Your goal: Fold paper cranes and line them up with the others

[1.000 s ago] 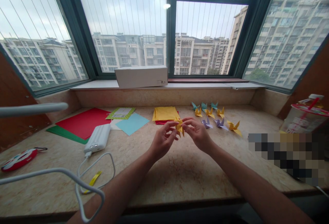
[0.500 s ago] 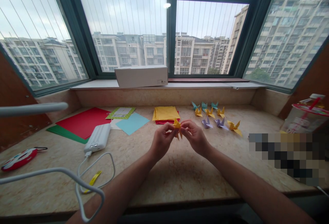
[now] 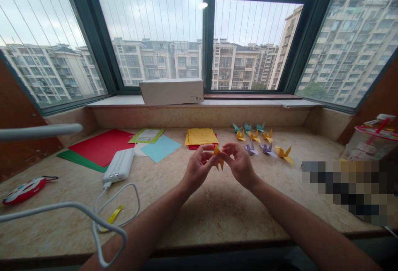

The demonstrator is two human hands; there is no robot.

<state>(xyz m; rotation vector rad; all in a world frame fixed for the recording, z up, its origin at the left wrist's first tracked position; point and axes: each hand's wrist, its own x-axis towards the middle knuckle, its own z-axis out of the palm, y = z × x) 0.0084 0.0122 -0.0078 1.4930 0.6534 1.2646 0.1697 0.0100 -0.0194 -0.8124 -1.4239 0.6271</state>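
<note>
Between my two hands is a yellow folded paper crane (image 3: 219,164), held a little above the counter with its points hanging down. My left hand (image 3: 199,165) pinches it from the left, thumb and fingers closed on the paper. From the right, my right hand (image 3: 239,164) grips it too, its thumb meeting the left thumb at the crane's middle. Fingers cover part of the folds. Right of my hands stand finished-looking paper cranes: teal ones (image 3: 248,128) at the back, yellow ones (image 3: 254,137) in front of them, then purple ones (image 3: 268,149) and a larger yellow crane (image 3: 285,154).
Behind my hands lies a stack of yellow paper (image 3: 200,136) over red sheets. Leftward are a light blue sheet (image 3: 161,148), red paper (image 3: 99,147), a white power bank (image 3: 118,165) with a cable (image 3: 137,200), and a red-and-white object (image 3: 26,190). A plastic cup (image 3: 367,142) stands right.
My fingers have shifted on the yellow crane, and the thumbs have come together across its middle. The crane's lower points have turned slightly. The other things stay in place.
</note>
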